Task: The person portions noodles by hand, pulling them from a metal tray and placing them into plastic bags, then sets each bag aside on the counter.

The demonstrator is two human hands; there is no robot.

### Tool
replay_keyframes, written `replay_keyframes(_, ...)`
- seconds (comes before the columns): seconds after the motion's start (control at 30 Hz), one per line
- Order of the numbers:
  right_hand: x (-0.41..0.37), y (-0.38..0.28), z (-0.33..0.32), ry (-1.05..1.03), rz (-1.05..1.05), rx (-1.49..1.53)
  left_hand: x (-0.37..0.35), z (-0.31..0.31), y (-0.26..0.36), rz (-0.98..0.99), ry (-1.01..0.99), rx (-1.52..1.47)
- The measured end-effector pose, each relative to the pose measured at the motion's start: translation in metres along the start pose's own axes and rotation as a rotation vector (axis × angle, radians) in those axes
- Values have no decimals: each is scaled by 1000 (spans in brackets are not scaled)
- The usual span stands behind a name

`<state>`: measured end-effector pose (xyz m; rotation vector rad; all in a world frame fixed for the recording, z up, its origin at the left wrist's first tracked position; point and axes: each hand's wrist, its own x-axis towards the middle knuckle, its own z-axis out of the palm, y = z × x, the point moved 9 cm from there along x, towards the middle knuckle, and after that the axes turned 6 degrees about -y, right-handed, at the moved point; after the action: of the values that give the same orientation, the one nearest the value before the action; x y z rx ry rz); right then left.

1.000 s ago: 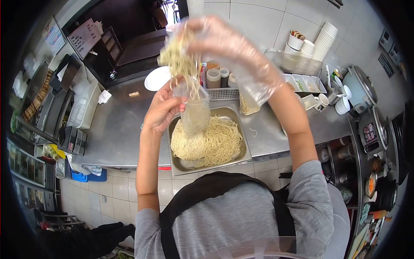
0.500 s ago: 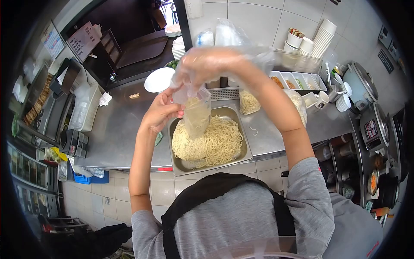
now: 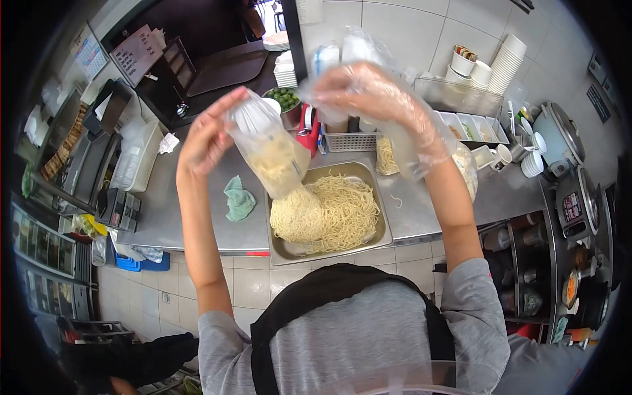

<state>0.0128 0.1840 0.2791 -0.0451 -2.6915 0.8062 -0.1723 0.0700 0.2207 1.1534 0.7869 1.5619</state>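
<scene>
My bare left hand (image 3: 205,137) grips the upper edge of a clear plastic bag (image 3: 273,155), its fingers and thumb at the bag's mouth. The bag leans to the left, with pale noodles inside, and its lower end is just over a metal tray (image 3: 388,227). Loose yellow noodles (image 3: 349,214) fill much of the tray, with a paler clump on the left side. My right hand (image 3: 352,89), in a loose clear plastic glove, is raised to the right of the bag, apart from it. Its fingers stretch leftward, somewhat blurred, with nothing visible in them.
A green cloth (image 3: 239,199) lies left of the tray. Behind are a bowl of green fruit (image 3: 283,99), a red object (image 3: 307,130) and a grey basket (image 3: 355,142). Bagged noodles (image 3: 386,157), topping containers (image 3: 477,125) and stacked cups (image 3: 503,62) are on the right.
My hands have moved apart. The right hand has left the bag and shifted right; the left has risen leftward, tilting the bag. The green cloth and red object are now in plainer view.
</scene>
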Motion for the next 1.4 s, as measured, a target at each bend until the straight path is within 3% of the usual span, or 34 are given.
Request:
replay_keyframes(0.03,-12,15,13,-84,207,52,8,-12,11,23,41,14)
replay_keyframes(0.07,-22,39,33,-58,205,199,17,-24,22,45,81,27)
replay_keyframes(0.17,-57,60,84,-215,305,304,47,-73,44,82,178,217)
replay_keyframes(0.3,-98,91,131,-238,442,399,78,-120,44,65,326,541)
replay_keyframes(0.37,-110,93,137,-232,496,436,92,-135,29,61,347,708)
replay_keyframes(0.47,-123,106,144,-180,345,529,109,-158,-8,72,339,927)
replay_keyframes(0.6,-136,112,146,-116,398,666,113,-157,-65,-9,318,1044)
replay_keyframes(0.67,-136,94,138,-64,440,792,113,-147,-85,-22,293,1017)
replay_keyframes(0.87,-133,97,143,243,300,1181,102,-105,-112,9,180,1071)
replay_keyframes(0.9,-131,101,145,268,301,1205,95,-90,-105,128,169,1270)
replay_keyframes(1.0,-129,119,156,383,311,1274,54,-17,-89,153,288,1439)
replay_keyframes(1.13,-126,131,169,623,375,1309,-8,74,-182,-396,-233,1038)
replay_keyframes(1.23,-123,136,175,726,418,1319,-45,133,-235,-416,-384,807)
replay_keyframes(1.33,-122,139,176,787,386,1343,-55,153,-270,-477,-397,821)
replay_keyframes(1.4,-120,140,166,815,271,1323,-62,165,-269,-393,-430,846)
